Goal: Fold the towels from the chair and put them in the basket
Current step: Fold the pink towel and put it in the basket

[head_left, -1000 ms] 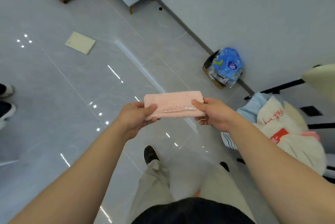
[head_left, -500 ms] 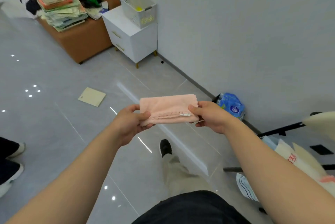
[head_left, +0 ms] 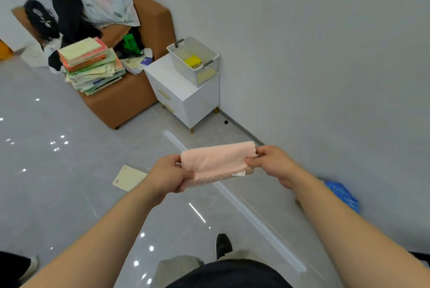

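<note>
- Towel [head_left: 216, 163], pink and folded into a short band, hangs in the air between our two hands, above the grey floor [head_left: 69, 194] and well short of the basket [head_left: 204, 75].
- Our left hand [head_left: 166, 177] pinches its left end, thumb on the near face and fingers curled behind it. Our right hand [head_left: 273, 164] pinches the right end between thumb and fingertips. The hands stand apart by the towel's length.
- We hold it by the same two ends and in the same fold as a second ago. Now its right end tilts a little farther from us than the left.
- The white perforated basket stands on the white cabinet [head_left: 183, 96] against the right wall, far from us, with a yellow thing [head_left: 193, 60] inside. A second ago it was out of view, and half a second ago it sat at the top edge.
- The chair with its heap of towels, at the right edge a second ago, has left our view. The blue bag [head_left: 342, 194] now lies near right, partly behind our right forearm.
- Left of the cabinet a brown sofa [head_left: 125, 101] carries a stack of books [head_left: 90, 66], and a pale card [head_left: 129, 177] lies on the floor.
</note>
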